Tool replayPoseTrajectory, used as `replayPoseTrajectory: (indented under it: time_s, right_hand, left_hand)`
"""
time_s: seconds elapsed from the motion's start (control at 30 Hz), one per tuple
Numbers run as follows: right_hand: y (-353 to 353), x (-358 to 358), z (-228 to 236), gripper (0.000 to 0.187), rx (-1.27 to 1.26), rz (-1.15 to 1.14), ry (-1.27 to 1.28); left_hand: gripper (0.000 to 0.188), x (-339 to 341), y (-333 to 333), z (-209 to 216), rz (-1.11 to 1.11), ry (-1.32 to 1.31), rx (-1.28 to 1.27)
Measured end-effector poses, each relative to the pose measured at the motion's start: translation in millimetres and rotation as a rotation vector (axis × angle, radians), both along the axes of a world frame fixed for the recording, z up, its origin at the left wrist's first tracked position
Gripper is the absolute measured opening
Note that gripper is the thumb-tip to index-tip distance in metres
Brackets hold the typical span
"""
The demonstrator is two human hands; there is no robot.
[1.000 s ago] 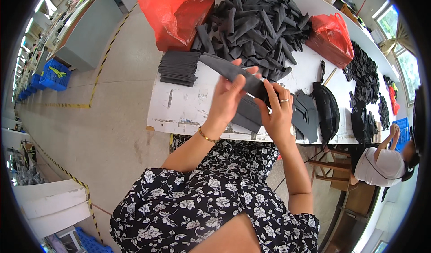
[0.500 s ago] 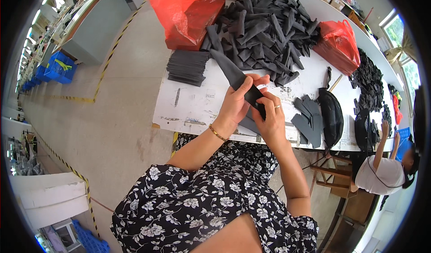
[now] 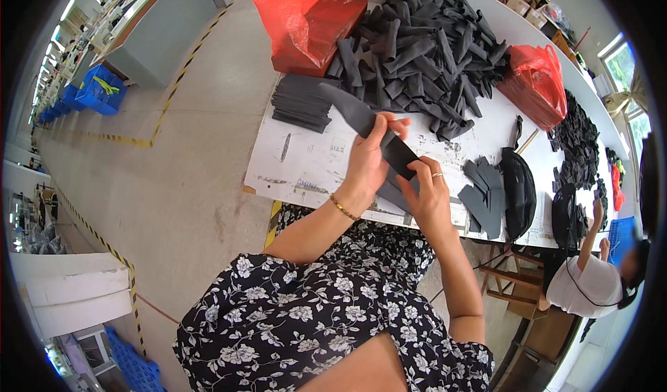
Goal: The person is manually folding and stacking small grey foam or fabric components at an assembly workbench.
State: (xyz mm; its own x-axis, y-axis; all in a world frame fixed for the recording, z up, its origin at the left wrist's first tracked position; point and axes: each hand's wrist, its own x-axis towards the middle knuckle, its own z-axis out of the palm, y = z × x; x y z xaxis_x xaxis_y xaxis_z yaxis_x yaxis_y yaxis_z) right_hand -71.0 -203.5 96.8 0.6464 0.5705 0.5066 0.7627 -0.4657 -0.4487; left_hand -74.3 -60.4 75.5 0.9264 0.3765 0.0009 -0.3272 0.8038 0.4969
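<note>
A long dark grey fabric strip [image 3: 352, 111] is stretched slantwise above the table between my hands. My left hand [image 3: 366, 161] grips its middle, thumb on top, and the free end points up and left toward a neat stack of similar strips [image 3: 302, 103]. At the lower end, my right hand [image 3: 432, 196] pinches the strip's edge between thumb and fingers. Beneath my hands, partly hidden, lies another flat dark grey piece [image 3: 393, 193]. Beyond them rises a large heap of loose dark grey strips [image 3: 424, 62].
Red plastic bags stand left [image 3: 306, 27] and right [image 3: 535, 86] of the heap on the white table [image 3: 278, 156]. Flat grey pieces [image 3: 484, 197] and a black bag [image 3: 517, 194] lie to the right. Farther right, a person [image 3: 587, 284] sits by another dark heap [image 3: 577, 142].
My right hand has shifted slightly along the strip toward its lower end, and more of that end shows. My left hand keeps its grip. The whole view has shifted a little.
</note>
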Motion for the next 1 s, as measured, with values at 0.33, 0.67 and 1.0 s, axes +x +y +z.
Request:
replayPoseTrajectory:
  time_s: [0.33,0.67,1.0]
  right_hand:
    - [5.1,6.4,-8.2,0.022,0.068,0.084,0.006]
    - [-12.3,19.0,-0.4,0.021,0.067,0.183,-0.2]
    - [-10.0,25.1,-9.6,0.018,0.161,0.166,-0.056]
  left_hand:
    - [0.026,-7.0,-18.3,-3.4,-0.129,0.065,-0.114]
    - [0.033,12.1,-13.0,3.8,-0.003,0.004,-0.086]
    - [0.029,6.1,-22.7,3.5,0.035,0.027,-0.143]
